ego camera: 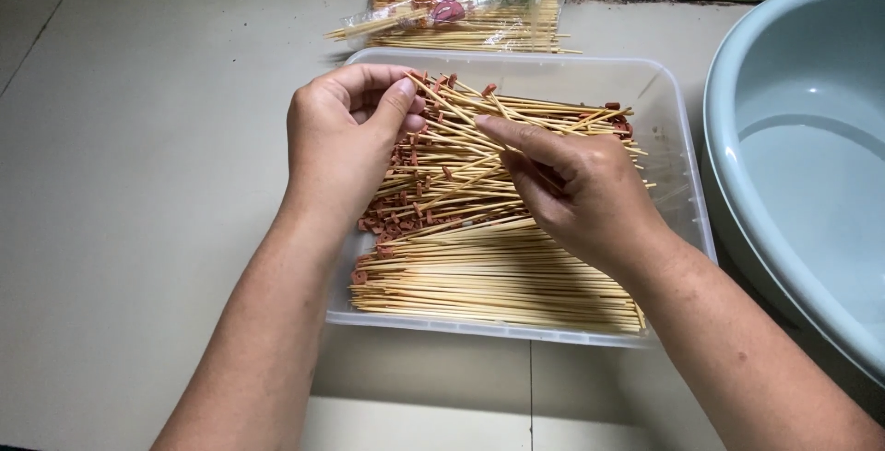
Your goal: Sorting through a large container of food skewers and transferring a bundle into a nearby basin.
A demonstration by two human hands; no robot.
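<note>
Head view: my left hand [346, 133] and right hand [576, 188] each pinch one thin bamboo skewer [461, 112], fingers closed, over the clear rectangular plastic tray [678, 183] mid-frame on the pale counter [138, 183].

Bare floor lies open left of the tray [678, 110]; a basin [802, 137] crowds its right side.

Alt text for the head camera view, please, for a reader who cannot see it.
Two bare hands pinch one bamboo skewer between them, left hand and right hand, above a clear plastic tray heaped with skewers tipped with small reddish pieces. An opened bag of skewers lies behind, a pale blue basin at right.
</note>
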